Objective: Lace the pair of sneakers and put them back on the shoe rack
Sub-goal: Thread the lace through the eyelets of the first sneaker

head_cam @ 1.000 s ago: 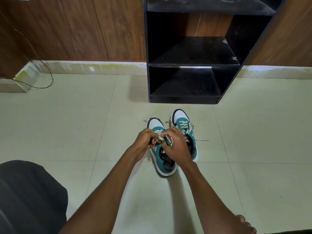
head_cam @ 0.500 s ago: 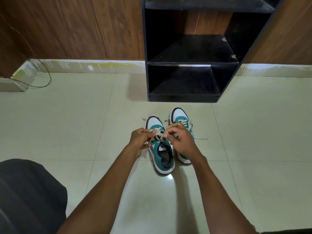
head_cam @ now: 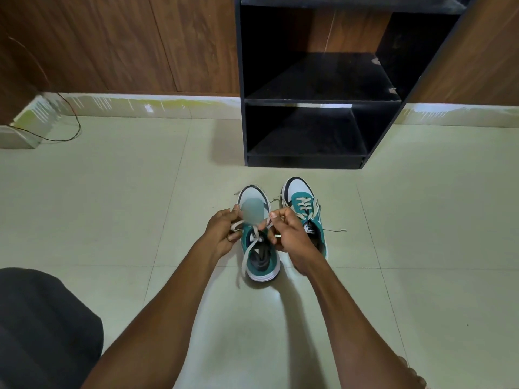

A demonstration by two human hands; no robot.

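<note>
Two teal and white sneakers stand side by side on the tiled floor, toes pointing at the black shoe rack (head_cam: 323, 101). The right sneaker (head_cam: 302, 203) shows crossed beige laces with one loose end lying on the floor to its right. Over the left sneaker (head_cam: 259, 259) my left hand (head_cam: 223, 234) pinches one end of its beige lace (head_cam: 247, 251), and my right hand (head_cam: 290, 234) pinches the other end. The two ends are drawn apart above the tongue. A length of lace hangs down the shoe's left side.
The rack's two open shelves hold nothing. Wood panelling (head_cam: 112, 43) runs along the back wall above a pale skirting. A thin cable (head_cam: 71, 127) loops on the floor at the far left. My dark-clothed knee (head_cam: 42, 332) fills the lower left corner.
My hands have moved apart and up toward the toe of the left sneaker, pulling the lace ends outward. The left sneaker's opening, earlier covered by my right hand, now shows.
</note>
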